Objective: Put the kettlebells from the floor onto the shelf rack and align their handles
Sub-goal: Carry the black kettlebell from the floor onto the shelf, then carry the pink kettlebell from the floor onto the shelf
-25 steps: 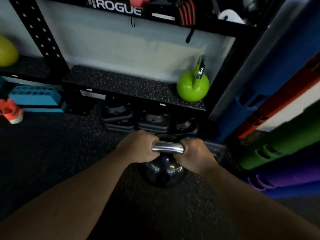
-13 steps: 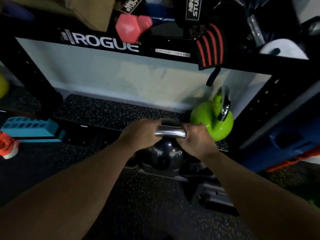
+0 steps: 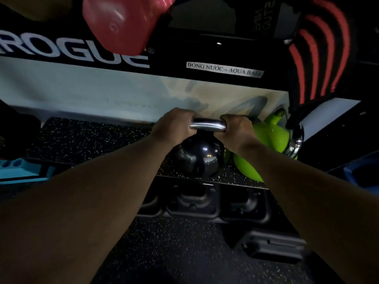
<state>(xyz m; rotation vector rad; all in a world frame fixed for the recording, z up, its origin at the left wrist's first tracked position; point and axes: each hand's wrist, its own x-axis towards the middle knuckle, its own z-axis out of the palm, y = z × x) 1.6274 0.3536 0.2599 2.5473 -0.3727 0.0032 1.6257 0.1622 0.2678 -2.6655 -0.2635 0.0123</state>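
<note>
A glossy black kettlebell [image 3: 200, 158] with a chrome handle [image 3: 207, 125] is at the front edge of the speckled rubber shelf [image 3: 92, 140] of the black rack. My left hand [image 3: 174, 125] grips the handle's left end and my right hand [image 3: 238, 130] grips its right end. The bell's base looks to be on or just above the shelf; I cannot tell which. Right beside it stands a lime green kettlebell [image 3: 270, 136] with its own chrome handle [image 3: 296, 144] turned toward the right upright.
The upper rack beam [image 3: 184, 52] hangs low overhead, with a pink dumbbell [image 3: 121, 23] and a red-striped black wrap [image 3: 320, 58] on it. Black weight blocks [image 3: 196, 203] sit under the shelf, one more [image 3: 272, 244] on the floor. A blue block [image 3: 18, 167] lies left.
Both hands have lifted the black kettlebell from the floor up to the shelf, next to the green one. The view has closed in on the rack.
</note>
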